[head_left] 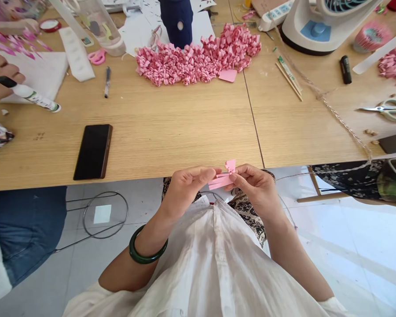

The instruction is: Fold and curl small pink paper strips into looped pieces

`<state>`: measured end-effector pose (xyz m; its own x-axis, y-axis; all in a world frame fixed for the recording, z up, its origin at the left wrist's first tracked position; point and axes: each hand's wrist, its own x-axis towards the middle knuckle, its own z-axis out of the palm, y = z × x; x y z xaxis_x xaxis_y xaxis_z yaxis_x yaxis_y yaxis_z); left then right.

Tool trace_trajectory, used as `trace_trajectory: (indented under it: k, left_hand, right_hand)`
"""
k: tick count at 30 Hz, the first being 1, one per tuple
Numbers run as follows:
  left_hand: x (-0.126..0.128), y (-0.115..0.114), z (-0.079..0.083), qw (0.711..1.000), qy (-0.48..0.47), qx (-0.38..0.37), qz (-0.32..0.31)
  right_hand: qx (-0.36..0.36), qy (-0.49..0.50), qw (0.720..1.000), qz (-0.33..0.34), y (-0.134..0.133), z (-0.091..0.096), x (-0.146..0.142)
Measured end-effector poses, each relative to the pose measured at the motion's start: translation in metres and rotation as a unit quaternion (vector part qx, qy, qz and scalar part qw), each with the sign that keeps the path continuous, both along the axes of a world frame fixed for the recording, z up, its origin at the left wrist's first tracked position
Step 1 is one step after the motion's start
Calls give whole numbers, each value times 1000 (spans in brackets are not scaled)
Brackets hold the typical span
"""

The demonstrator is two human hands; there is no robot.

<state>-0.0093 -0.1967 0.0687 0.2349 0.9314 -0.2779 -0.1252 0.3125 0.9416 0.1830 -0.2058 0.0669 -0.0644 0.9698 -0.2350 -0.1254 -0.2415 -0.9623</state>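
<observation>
A small piece of pink paper (219, 180), cut into strips on its left side and curled at its upper right, is held over my lap near the table's front edge. My right hand (258, 190) pinches its right end between thumb and fingers. On the other side, my left hand (185, 188) has thumb and forefinger closed at the tips of the strips. A green bangle (148, 257) circles my left wrist. Farther back lies a long heap of curled pink paper pieces (191, 61), with a flat pink paper (228, 75) at its front.
A phone (93, 152) lies left on the wooden table. At the far left, another person's hand (0, 79) is beside a white glue pen (36, 97). A navy bottle (176, 22) stands behind the heap. Scissors (387, 109), a black marker (346, 69) and a fan (317, 26) are right.
</observation>
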Motion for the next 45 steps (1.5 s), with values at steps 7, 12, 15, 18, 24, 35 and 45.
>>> trace_trajectory:
  k: [7,12,15,18,24,35,45]
  left_hand:
    - [3,-3,5,995,85,48,6]
    - [1,-4,4,992,108,60,-13]
    - [1,-4,-1,989,128,79,-9]
    - [2,-3,-4,985,142,100,-2]
    - [3,-2,-8,982,151,117,-2]
    - [8,-1,-10,981,157,106,36]
    - [10,-2,-10,987,130,68,64]
  right_hand:
    - [9,-30,999,-8,-1,-2,-1]
    - [37,-72,997,-10,-2,-8,1]
    - [66,-106,992,-11,-3,-10,1]
    - [101,-136,985,-8,-5,-10,1]
    - [149,-167,974,-13,-6,-7,-1]
    - [183,-200,962,-23,-6,-6,-2]
    - [157,-181,971,-17,-8,-6,-5]
